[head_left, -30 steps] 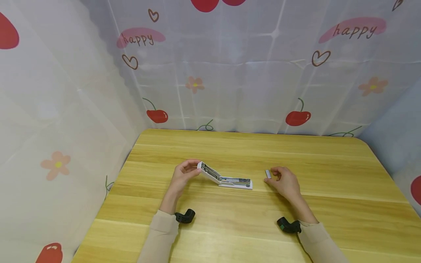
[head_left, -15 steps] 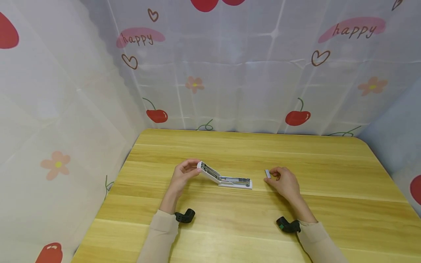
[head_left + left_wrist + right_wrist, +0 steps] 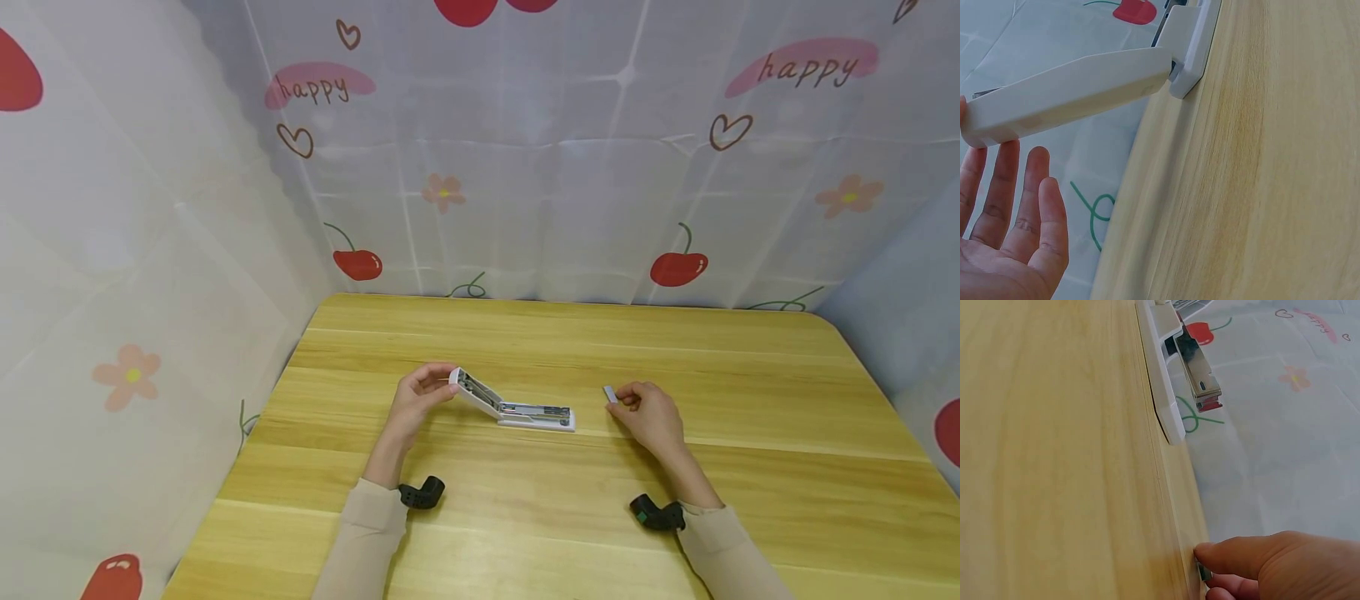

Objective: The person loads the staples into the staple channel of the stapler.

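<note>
A white stapler [image 3: 536, 418] lies on the table with its top arm swung up and back to the left, showing the metal staple channel. My left hand [image 3: 415, 400] holds the raised end of that arm between thumb and fingers. From below, the left wrist view shows the white top arm [image 3: 1072, 90] resting at the fingertips of the left hand [image 3: 1016, 237]. To the right of the stapler and apart from it, my right hand [image 3: 651, 418] pinches a small grey strip of staples [image 3: 610, 393] near the tabletop. In the right wrist view the thumb covers most of the strip [image 3: 1204, 571].
The wooden table [image 3: 525, 517] has a patterned curtain [image 3: 555, 217] hanging behind it and along the sides. A black wrist camera [image 3: 423, 493] sits on the left wrist, another black camera [image 3: 657, 513] on the right.
My right thumb has shifted slightly up along the staple strip, covering more of it. The stapler and my left hand have stayed in place.
</note>
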`<action>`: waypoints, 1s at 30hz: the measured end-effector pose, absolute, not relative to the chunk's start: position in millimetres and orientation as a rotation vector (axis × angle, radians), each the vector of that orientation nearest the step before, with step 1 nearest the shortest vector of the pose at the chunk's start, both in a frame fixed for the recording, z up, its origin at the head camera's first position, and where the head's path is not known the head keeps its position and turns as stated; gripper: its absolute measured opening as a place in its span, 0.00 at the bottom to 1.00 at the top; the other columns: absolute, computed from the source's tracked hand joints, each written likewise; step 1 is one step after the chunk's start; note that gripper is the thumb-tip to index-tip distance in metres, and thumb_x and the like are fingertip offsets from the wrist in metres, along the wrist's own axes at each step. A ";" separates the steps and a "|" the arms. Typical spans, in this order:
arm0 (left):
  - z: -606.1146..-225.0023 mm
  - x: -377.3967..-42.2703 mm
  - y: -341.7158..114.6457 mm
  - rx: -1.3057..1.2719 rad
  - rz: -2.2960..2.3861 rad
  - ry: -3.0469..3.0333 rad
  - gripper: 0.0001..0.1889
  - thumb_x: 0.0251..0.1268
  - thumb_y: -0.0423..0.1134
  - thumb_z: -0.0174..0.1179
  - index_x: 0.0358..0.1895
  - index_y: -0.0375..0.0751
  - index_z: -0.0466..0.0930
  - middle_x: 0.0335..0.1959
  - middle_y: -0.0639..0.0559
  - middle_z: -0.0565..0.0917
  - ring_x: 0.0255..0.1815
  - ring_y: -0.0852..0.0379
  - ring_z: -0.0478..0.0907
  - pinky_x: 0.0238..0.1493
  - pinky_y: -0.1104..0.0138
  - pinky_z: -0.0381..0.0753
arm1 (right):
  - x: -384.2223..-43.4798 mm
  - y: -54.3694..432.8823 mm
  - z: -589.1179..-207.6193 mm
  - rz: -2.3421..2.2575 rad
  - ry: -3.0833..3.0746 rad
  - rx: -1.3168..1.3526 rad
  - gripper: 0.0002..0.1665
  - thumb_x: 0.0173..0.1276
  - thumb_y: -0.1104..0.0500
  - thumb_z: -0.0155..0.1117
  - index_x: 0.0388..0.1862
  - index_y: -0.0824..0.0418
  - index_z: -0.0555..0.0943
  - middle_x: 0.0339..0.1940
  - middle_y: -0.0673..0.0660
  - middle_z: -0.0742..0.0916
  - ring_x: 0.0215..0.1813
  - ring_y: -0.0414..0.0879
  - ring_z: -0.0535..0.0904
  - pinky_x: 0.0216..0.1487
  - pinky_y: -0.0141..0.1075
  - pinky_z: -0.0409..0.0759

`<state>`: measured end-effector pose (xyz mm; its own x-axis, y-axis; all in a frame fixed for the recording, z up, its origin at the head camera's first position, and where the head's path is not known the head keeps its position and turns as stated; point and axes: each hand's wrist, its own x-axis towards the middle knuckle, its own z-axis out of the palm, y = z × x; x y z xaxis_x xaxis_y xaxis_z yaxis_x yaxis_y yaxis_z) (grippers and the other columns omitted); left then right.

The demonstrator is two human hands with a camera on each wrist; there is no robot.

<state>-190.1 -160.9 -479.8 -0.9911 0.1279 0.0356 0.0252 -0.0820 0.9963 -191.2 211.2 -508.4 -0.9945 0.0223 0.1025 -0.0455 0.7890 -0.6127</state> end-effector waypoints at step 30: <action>-477.9 -189.2 -162.0 0.180 2.246 2.070 0.22 0.62 0.28 0.64 0.58 0.24 0.73 0.47 0.54 0.81 0.45 0.61 0.80 0.47 0.70 0.82 | -191.9 211.8 -513.5 0.978 -2.755 0.010 0.08 0.62 0.62 0.69 0.37 0.65 0.86 0.30 0.59 0.84 0.29 0.48 0.77 0.28 0.34 0.69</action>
